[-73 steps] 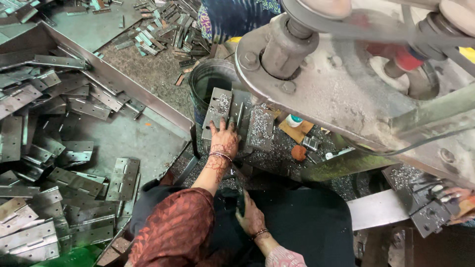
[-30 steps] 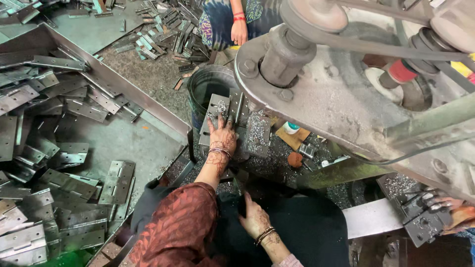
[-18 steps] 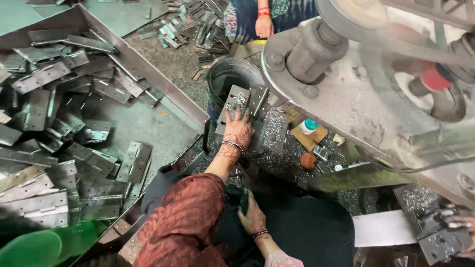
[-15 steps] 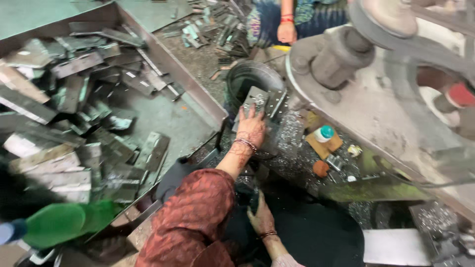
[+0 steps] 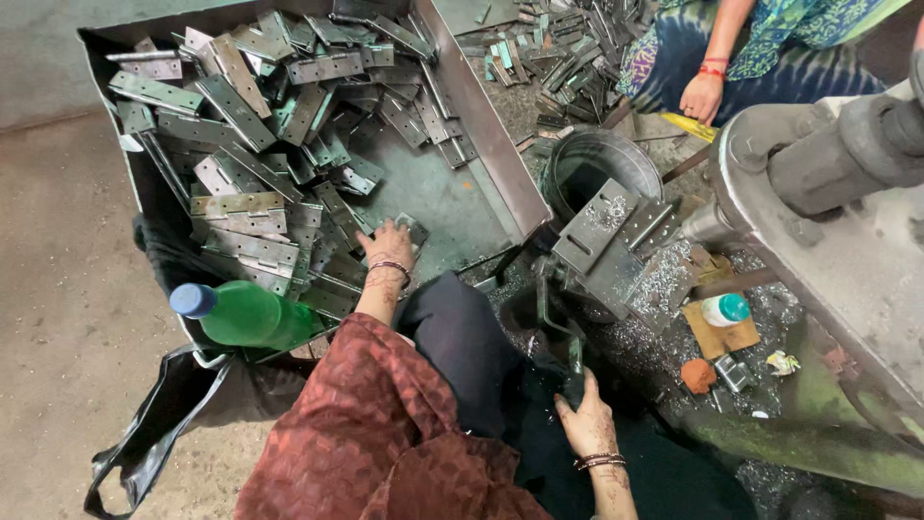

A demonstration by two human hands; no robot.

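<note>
Flat grey steel hinge plates (image 5: 241, 217) noted dull, scuffed; green plastic bottle (image 5: 245, 315) glossy; maroon patterned cloth sleeve (image 5: 371, 424) matt.

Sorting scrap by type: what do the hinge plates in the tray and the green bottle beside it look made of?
Hinge plates: probably steel, dull grey with punched holes and a bare, unpainted sheen. Green bottle: likely plastic, translucent green with a blue cap. The left hand reaches among the plates in the tray, itself grey sheet metal.

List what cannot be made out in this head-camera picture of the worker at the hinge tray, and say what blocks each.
- Left hand: fingertips lie among hinges in the metal tray; a grip cannot be judged.
- Right hand: on a dark lever, whose lower end is lost in shadow.
- Steel bucket: contents hidden by shadow.
- Press machine: cut off by the right edge.
- Co-worker's hand: arm cut off by the top edge.
</note>
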